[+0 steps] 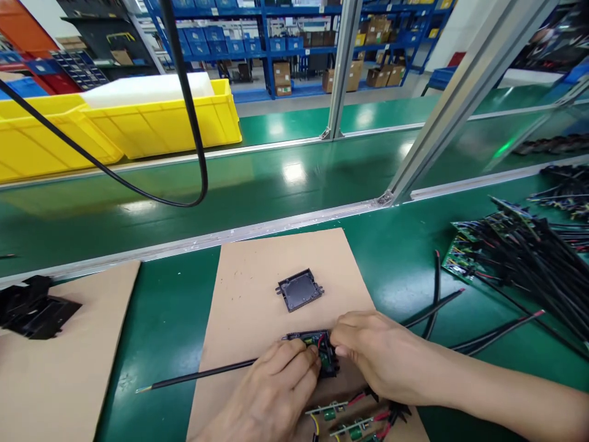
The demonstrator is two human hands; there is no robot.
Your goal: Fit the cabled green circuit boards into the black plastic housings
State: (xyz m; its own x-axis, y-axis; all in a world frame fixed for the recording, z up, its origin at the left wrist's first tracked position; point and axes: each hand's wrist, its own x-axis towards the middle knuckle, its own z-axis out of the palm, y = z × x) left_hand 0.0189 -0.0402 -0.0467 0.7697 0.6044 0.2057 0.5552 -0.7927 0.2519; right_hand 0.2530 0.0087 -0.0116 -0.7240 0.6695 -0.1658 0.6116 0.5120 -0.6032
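A black plastic housing with a green circuit board inside lies on the cardboard sheet, between my two hands. My left hand is closed, its fingertips pressing at the housing's left side and over the board. At the upper right corner of the same housing, my right hand pinches with thumb and fingers; its fingertips are partly hidden. A black cable with bared wire ends runs leftward from under my left hand. Just beyond, a separate black cover lies with its hollow side up.
Several small circuit boards with wires lie at the front. Right of the cardboard are loose black cables and a heap of boards with cables. Black housings sit at left. A metal post and a hanging black cable stand beyond.
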